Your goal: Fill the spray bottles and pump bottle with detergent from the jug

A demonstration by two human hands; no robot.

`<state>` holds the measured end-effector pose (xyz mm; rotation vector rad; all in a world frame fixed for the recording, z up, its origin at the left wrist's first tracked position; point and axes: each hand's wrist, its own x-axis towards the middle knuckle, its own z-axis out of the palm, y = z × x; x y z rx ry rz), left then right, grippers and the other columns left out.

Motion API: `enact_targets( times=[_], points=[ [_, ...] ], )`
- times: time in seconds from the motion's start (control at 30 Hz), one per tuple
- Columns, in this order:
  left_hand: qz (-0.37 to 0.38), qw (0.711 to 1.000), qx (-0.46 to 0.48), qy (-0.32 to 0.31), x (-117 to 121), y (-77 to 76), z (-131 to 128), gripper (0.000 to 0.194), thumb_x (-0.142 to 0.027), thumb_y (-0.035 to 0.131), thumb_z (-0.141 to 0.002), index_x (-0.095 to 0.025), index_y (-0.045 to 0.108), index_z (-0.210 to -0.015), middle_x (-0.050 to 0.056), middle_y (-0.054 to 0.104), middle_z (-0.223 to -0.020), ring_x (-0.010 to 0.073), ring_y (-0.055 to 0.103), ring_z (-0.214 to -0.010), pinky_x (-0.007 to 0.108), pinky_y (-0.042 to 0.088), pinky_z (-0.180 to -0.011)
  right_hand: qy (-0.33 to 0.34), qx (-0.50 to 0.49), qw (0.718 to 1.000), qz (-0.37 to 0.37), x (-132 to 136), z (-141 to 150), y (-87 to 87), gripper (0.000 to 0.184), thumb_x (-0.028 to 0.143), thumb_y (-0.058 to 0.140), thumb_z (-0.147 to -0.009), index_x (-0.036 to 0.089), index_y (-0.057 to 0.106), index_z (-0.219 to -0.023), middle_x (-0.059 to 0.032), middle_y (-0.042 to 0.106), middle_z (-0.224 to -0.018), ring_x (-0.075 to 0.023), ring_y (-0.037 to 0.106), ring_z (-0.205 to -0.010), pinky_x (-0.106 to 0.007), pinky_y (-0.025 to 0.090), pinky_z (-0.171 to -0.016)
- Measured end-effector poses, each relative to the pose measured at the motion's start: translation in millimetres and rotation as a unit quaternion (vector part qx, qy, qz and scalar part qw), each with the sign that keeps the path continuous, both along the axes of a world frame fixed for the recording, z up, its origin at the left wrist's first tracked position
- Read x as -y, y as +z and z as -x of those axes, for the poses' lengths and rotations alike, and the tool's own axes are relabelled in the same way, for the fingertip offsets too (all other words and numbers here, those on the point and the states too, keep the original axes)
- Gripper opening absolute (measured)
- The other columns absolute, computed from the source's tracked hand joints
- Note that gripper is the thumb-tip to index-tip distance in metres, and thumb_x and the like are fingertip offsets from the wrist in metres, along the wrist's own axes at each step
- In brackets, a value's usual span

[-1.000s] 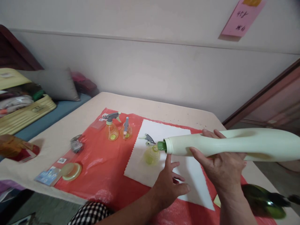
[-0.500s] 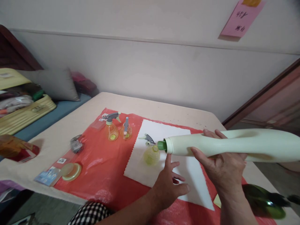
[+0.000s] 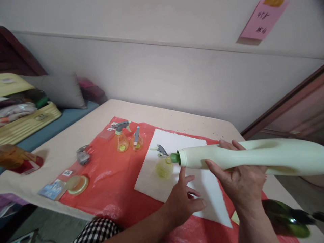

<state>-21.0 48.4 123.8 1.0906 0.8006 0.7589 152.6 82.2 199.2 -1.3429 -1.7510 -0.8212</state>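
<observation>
My right hand (image 3: 241, 182) grips a large pale green bottle (image 3: 253, 157) held on its side, its green spout (image 3: 174, 157) over the mouth of a small yellow spray bottle body (image 3: 164, 168). That small bottle stands open-topped on a white cloth (image 3: 162, 182). My left hand (image 3: 183, 197) rests on the cloth just right of the small bottle, fingers spread, index pointing up toward it. A detached grey spray head (image 3: 160, 150) lies on the cloth behind the small bottle.
Two small spray bottles (image 3: 121, 138) (image 3: 136, 138) stand on the red plastic sheet (image 3: 106, 175). A round lid (image 3: 77, 184), a card (image 3: 52, 189) and a grey object (image 3: 82, 156) lie at the left. A dark green bottle (image 3: 286, 217) lies at the lower right. A yellow basket (image 3: 27, 123) sits left.
</observation>
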Motion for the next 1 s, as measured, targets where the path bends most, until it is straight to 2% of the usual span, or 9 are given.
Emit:
enact_targets(
  times=[0.27,0.6,1.0],
  points=[
    [0.009,1.0,-0.001,-0.003,0.0,4.7,1.4,0.117,-0.017,0.074,-0.067,-0.026,0.002,-0.158,0.021,0.04,-0.152,0.023,0.066,-0.103,0.039,0.05,-0.087,-0.003,-0.007,1.0,0.005,2.0,0.1,-0.9,0.049,0.056,0.059,-0.095,0.016,0.062,-0.124,-0.0105,0.07,-0.11,-0.0373,0.061,-0.114,-0.054,0.035,-0.106],
    [-0.01,1.0,0.0,0.001,0.0,-4.7,0.3,0.116,-0.019,0.076,-0.068,-0.027,0.004,-0.158,0.019,0.041,-0.152,0.0218,0.067,-0.103,0.039,0.05,-0.089,-0.005,-0.006,1.0,0.003,1.7,0.7,0.6,0.052,0.056,0.057,-0.096,0.013,0.062,-0.126,-0.0126,0.07,-0.11,-0.0373,0.061,-0.114,-0.053,0.035,-0.107],
    [-0.011,1.0,-0.012,-0.002,0.2,2.1,3.7,0.116,-0.018,0.075,-0.067,-0.027,0.003,-0.158,0.019,0.041,-0.152,0.0216,0.066,-0.103,0.039,0.049,-0.091,-0.006,-0.008,1.0,0.004,0.8,0.3,0.0,0.054,0.058,0.056,-0.097,0.014,0.062,-0.126,-0.0123,0.07,-0.11,-0.0369,0.06,-0.116,-0.053,0.035,-0.107]
  ],
)
